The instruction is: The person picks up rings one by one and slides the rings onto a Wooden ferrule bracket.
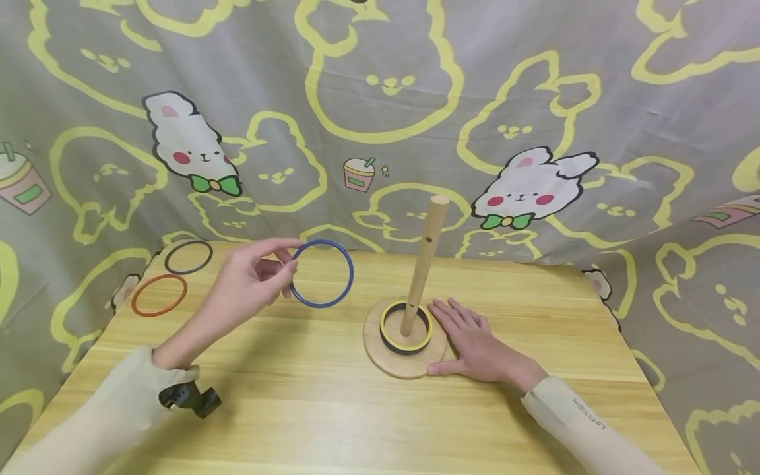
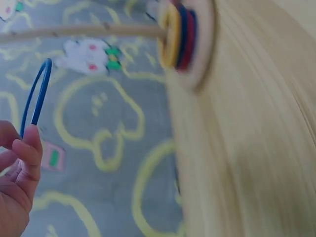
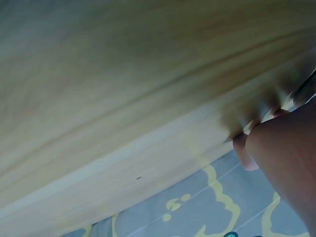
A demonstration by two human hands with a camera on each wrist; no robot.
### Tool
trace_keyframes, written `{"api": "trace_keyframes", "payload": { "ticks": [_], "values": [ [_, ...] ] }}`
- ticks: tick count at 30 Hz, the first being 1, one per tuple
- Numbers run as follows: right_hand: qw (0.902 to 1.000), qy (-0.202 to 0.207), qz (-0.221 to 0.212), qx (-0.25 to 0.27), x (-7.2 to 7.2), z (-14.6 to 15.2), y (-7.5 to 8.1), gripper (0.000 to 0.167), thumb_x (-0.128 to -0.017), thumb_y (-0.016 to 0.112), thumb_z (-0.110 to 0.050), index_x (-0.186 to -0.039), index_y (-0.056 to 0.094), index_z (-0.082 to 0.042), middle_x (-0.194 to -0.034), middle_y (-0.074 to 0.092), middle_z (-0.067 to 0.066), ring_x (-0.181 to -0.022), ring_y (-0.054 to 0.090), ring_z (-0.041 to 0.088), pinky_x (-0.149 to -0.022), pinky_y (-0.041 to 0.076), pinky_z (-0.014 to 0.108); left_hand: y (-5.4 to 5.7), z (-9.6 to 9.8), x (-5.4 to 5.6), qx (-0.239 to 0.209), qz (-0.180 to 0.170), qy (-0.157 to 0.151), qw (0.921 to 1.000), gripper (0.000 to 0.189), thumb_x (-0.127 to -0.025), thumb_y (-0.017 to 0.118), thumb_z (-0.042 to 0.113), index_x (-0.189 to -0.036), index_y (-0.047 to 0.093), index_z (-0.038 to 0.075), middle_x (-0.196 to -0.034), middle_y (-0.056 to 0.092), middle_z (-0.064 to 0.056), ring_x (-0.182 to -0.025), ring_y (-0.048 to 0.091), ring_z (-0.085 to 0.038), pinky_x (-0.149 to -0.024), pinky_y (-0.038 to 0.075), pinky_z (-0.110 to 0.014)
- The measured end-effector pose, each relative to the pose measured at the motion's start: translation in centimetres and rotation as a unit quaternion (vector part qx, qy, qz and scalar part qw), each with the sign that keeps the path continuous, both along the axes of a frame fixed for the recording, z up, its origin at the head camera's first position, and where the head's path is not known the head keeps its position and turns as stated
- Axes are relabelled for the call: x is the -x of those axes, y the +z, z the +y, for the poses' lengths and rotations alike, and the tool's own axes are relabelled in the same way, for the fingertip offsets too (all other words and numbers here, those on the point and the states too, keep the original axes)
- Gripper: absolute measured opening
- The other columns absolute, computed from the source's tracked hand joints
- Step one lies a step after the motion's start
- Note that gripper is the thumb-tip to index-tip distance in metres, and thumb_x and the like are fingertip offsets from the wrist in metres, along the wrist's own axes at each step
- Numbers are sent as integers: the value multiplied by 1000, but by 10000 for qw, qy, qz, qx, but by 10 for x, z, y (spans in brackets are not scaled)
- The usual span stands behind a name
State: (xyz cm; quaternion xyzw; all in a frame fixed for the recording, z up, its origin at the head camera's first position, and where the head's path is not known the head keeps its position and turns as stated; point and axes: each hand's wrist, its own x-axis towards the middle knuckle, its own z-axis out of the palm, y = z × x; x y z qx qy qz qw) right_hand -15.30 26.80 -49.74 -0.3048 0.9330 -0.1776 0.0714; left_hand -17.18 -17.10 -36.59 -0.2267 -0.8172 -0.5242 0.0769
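My left hand [image 1: 252,274] pinches the left edge of a thin blue ring [image 1: 351,274] between thumb and fingers. The ring stands upright above the table, left of the wooden post [image 1: 424,264]. This post rises from a round wooden base [image 1: 386,359]. Around its foot lie stacked rings, a yellow ring [image 1: 406,349] on top; the left wrist view shows a blue ring [image 2: 183,37] and a red ring [image 2: 191,39] under it. Against the base's right edge rests my right hand [image 1: 477,346], fingers extended, thumb apart. Its fingers are partly out of frame in the right wrist view.
An orange-red ring [image 1: 186,290] and a dark ring [image 1: 210,256] lie at the table's back left. Behind the wooden table [image 1: 320,409] hangs a grey patterned cloth [image 1: 404,165], also along both sides. A black device [image 1: 190,398] is strapped on the left wrist.
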Motion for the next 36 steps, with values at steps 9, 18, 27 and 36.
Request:
{"api": "trace_keyframes", "payload": {
  "ticks": [9, 18, 27, 36],
  "values": [
    [10000, 1, 23, -15, 0, 1, 0, 118, -93, 70, -76, -173, 20, -5, -179, 21, 16, -164, 13, 46, -120, 23, 75, 48, 31, -20, -634, -488, -536, 9954, 30, -104, 70, -1, -131, 74, 8, -103, 66, -14, -55, 63, -27, -41, 42, -31],
    [10000, 9, -18, 3, -1, 1, 3, 117, -94, 71, -74, -173, 21, -4, -179, 21, 17, -164, 13, 46, -120, 23, 75, 93, 68, -27, -1306, -113, -421, 9905, 29, -103, 70, 0, -131, 75, 8, -105, 66, -15, -55, 64, -28, -41, 40, -29],
    [10000, 4, 38, -10, -3, 3, 3, 117, -94, 71, -74, -173, 22, -3, -178, 22, 18, -163, 14, 47, -120, 24, 76, 110, 107, -11, -1869, 1, -839, 9788, 35, -100, 68, -6, -132, 75, 7, -106, 65, -17, -59, 67, -31, -44, 45, -30],
    [9999, 54, 104, 51, -3, 1, 4, 116, -94, 74, -71, -172, 24, -2, -178, 23, 19, -162, 16, 48, -118, 25, 76, 94, 126, 5, -1894, -541, -954, 9758, 37, -100, 67, -7, -135, 72, 4, -106, 62, -16, -61, 70, -29, -46, 47, -28]
  ]
}}
